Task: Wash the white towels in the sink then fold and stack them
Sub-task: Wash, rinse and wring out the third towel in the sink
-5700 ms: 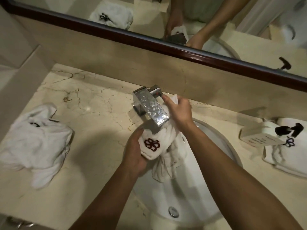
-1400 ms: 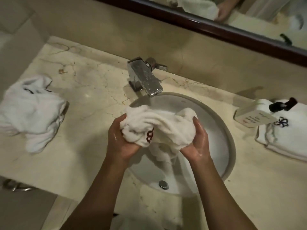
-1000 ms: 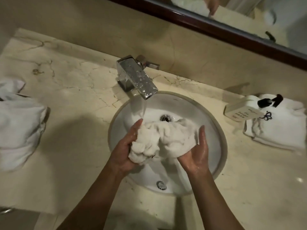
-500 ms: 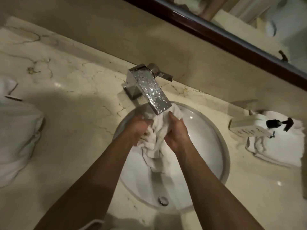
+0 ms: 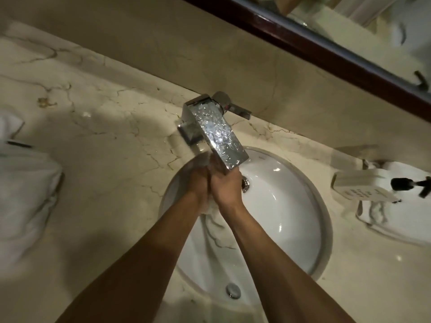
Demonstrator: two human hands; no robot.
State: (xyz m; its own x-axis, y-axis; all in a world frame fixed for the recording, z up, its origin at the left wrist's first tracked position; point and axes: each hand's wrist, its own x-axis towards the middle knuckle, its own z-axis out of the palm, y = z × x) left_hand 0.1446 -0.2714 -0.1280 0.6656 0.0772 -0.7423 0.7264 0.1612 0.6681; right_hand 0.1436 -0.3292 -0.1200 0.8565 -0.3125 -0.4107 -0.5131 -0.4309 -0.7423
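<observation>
Head view: both hands meet under the faucet (image 5: 217, 134), over the sink (image 5: 300, 178).
Left hand (image 5: 198, 183): fingers curled round the wet towel (image 5: 213, 223), gripping its upper part.
Right hand (image 5: 225, 187): fingers closed on the same towel, pressed against the left.
Towel: bunched between the palms, its tail hanging into the basin.
Other towels: a crumpled heap (image 5: 25, 194) on the table at left, another (image 5: 396, 220) under the soap dispenser (image 5: 363, 190) at right.
Progress: washing is under way on one towel; no folded stack is visible, so folding and stacking likely remain.
</observation>
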